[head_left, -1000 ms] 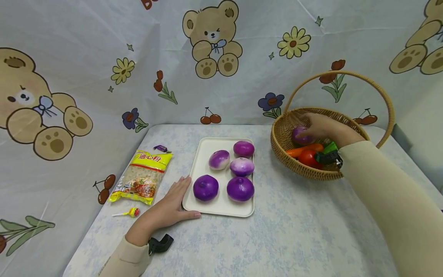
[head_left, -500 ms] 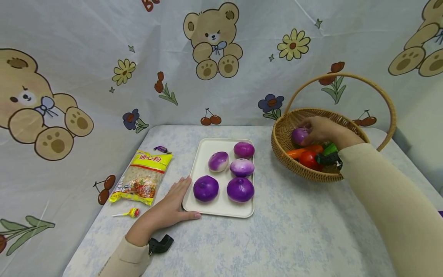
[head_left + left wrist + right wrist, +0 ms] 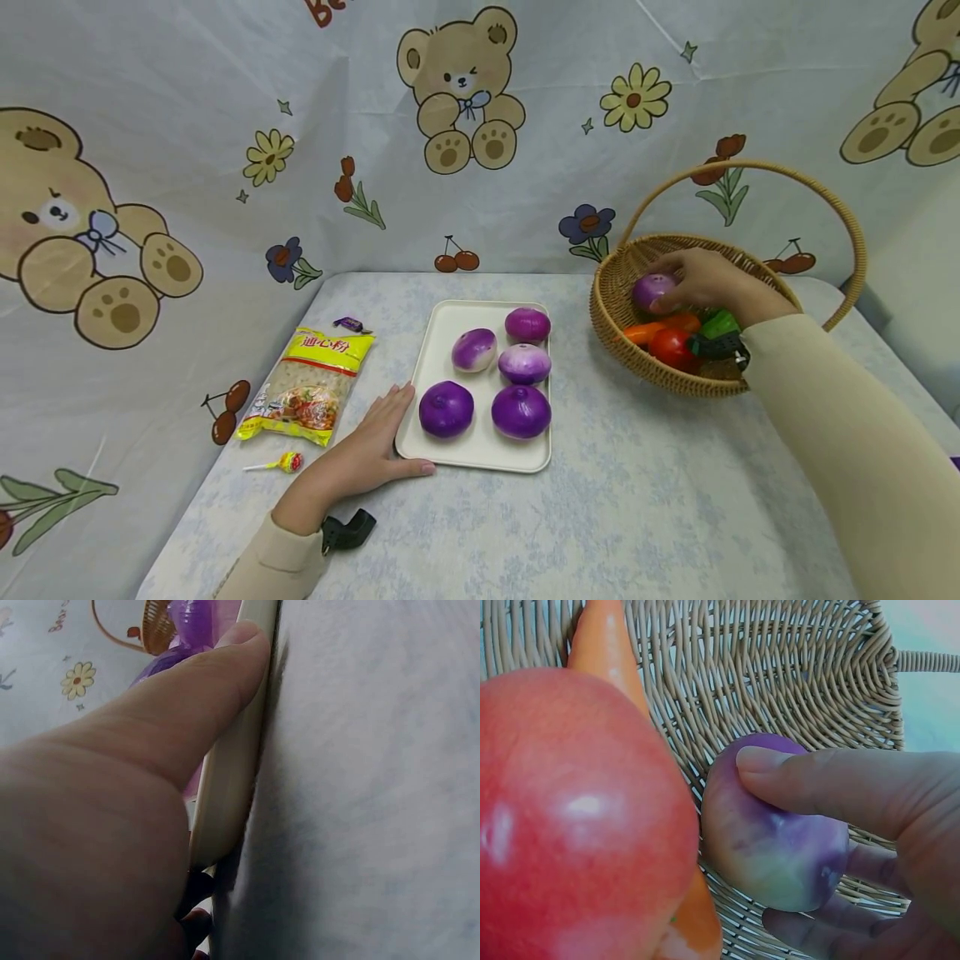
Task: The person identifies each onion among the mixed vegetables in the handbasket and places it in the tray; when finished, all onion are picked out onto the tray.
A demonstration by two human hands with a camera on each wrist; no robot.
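My right hand [image 3: 705, 279] reaches into the wicker basket [image 3: 660, 379] at the right. It grips a purple onion [image 3: 651, 291]; in the right wrist view the thumb lies across the onion [image 3: 757, 832], whose lower part is pale, and fingers curl behind it. Beside it in the basket are a red tomato [image 3: 672, 348], an orange carrot [image 3: 643, 332] and a green vegetable [image 3: 717, 325] partly hidden by the wrist. My left hand [image 3: 367, 446] rests with straight fingers along the near-left corner of the white tray [image 3: 480, 454], its thumb on the front edge.
Several purple, roundish vegetables [image 3: 521, 411] lie on the tray. On the left are a yellow bag of pasta [image 3: 307, 383], a lollipop [image 3: 285, 462] and a small purple-wrapped candy [image 3: 349, 323]. The basket's tall handle [image 3: 840, 208] arches over it. A printed cloth hangs behind.
My right fingers have closed round the onion and its visible face has turned slightly. The basket and its handle have shifted a little to the right. My left hand has stayed put.
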